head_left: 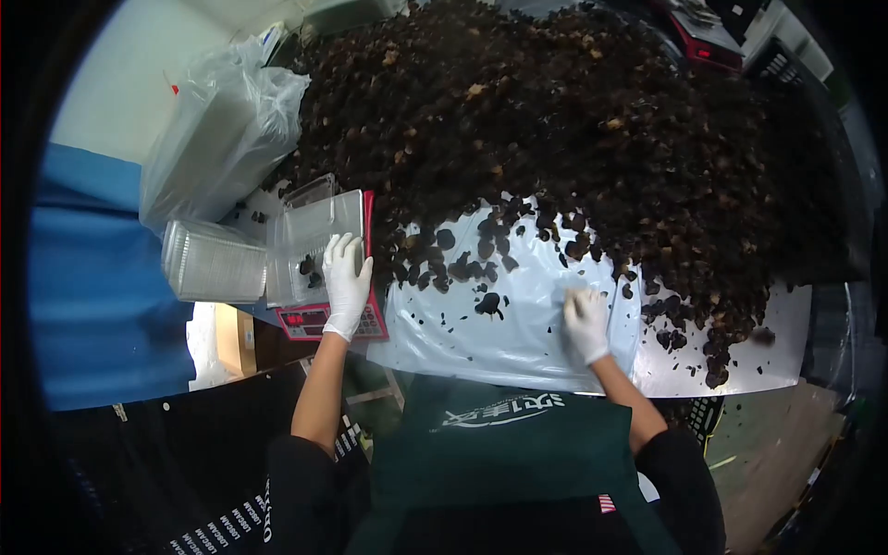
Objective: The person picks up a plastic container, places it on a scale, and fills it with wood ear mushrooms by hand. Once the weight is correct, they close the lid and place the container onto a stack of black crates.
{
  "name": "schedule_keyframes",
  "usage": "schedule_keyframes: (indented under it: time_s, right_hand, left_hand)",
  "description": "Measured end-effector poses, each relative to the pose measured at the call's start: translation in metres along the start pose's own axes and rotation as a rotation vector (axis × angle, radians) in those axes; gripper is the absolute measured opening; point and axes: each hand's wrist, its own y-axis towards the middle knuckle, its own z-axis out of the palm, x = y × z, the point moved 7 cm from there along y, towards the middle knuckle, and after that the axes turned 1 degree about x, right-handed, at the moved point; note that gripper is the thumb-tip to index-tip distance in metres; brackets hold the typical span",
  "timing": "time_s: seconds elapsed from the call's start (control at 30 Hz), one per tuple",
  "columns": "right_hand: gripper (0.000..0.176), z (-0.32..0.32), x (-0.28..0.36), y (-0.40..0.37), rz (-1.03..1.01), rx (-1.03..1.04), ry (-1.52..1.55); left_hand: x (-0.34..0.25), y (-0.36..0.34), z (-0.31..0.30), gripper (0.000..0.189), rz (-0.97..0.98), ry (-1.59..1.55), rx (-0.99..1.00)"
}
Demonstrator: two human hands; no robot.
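Observation:
My left hand [346, 282], in a white glove, rests at the right side of a clear plastic tray [314, 227] on a red scale [370, 322]. Its fingers are extended over the tray, where a few dark pieces lie. My right hand [585, 324], also gloved in white, is over a pale blue plastic sheet [462, 338]. Its fingers look curled, and whatever they may hold is hidden. Dark, fungus-like pieces [555, 120] form a large heap beyond both hands, with scattered ones on the sheet.
Stacked clear trays [217, 264] stand left of the scale, below a clear plastic bag [227, 129] of containers. A second red scale [708, 46] is at the back right. Bare metal tabletop [772, 347] shows at the right. Blue cloth [111, 296] hangs at the left.

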Motion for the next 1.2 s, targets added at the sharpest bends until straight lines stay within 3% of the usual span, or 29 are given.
schedule_keyframes:
  time_s: [0.07, 0.13, 0.27, 0.33, 0.4, 0.47, 0.57, 0.67, 0.73, 0.93, 1.07, 1.17, 1.2]
  right_hand:
    - [0.012, 0.003, 0.003, 0.061, -0.085, -0.130, 0.069]
    - [0.024, 0.002, 0.026, 0.128, -0.144, -0.144, 0.043]
    - [0.037, 0.021, 0.070, 0.244, -0.283, -0.180, 0.054]
    - [0.042, 0.048, 0.073, 0.283, -0.312, -0.113, 0.026]
    - [0.050, 0.069, 0.077, 0.303, -0.246, 0.098, -0.100]
    - [0.051, 0.087, 0.081, 0.290, -0.309, 0.211, -0.256]
    - [0.051, 0.086, 0.075, 0.242, -0.328, 0.371, -0.300]
    - [0.056, 0.058, 0.060, 0.168, -0.330, 0.397, -0.118]
    - [0.063, 0.040, 0.057, 0.111, -0.355, 0.431, -0.116]
    - [0.072, 0.007, 0.045, -0.004, -0.193, 0.583, -0.271]
    - [0.066, -0.017, 0.031, -0.020, -0.150, 0.444, -0.318]
    - [0.056, -0.051, 0.025, 0.006, -0.115, 0.386, -0.329]
    - [0.054, -0.062, 0.002, 0.019, -0.206, 0.129, -0.279]
  left_hand:
    - [0.000, -0.001, 0.003, 0.044, -0.008, -0.011, 0.030]
    - [-0.023, 0.007, -0.006, 0.047, 0.064, 0.151, -0.022]
    - [-0.066, 0.041, -0.003, 0.050, 0.114, 0.052, -0.019]
    - [-0.081, 0.066, 0.020, 0.053, 0.129, -0.119, -0.020]
    - [-0.100, 0.094, 0.050, 0.056, 0.124, -0.285, 0.057]
    - [-0.123, 0.117, 0.078, 0.067, 0.111, -0.404, 0.146]
    - [-0.149, 0.118, 0.120, 0.085, 0.138, -0.216, 0.248]
    - [-0.176, 0.050, 0.135, 0.078, 0.294, -0.324, 0.389]
    - [-0.187, -0.016, 0.131, 0.070, 0.270, -0.504, 0.424]
    - [-0.207, -0.117, 0.099, 0.065, 0.381, -0.270, 0.604]
    - [-0.190, -0.139, 0.095, 0.062, 0.384, -0.315, 0.582]
    - [-0.165, -0.134, 0.085, 0.048, 0.306, -0.461, 0.413]
    - [-0.153, -0.128, 0.079, 0.045, 0.245, -0.487, 0.339]
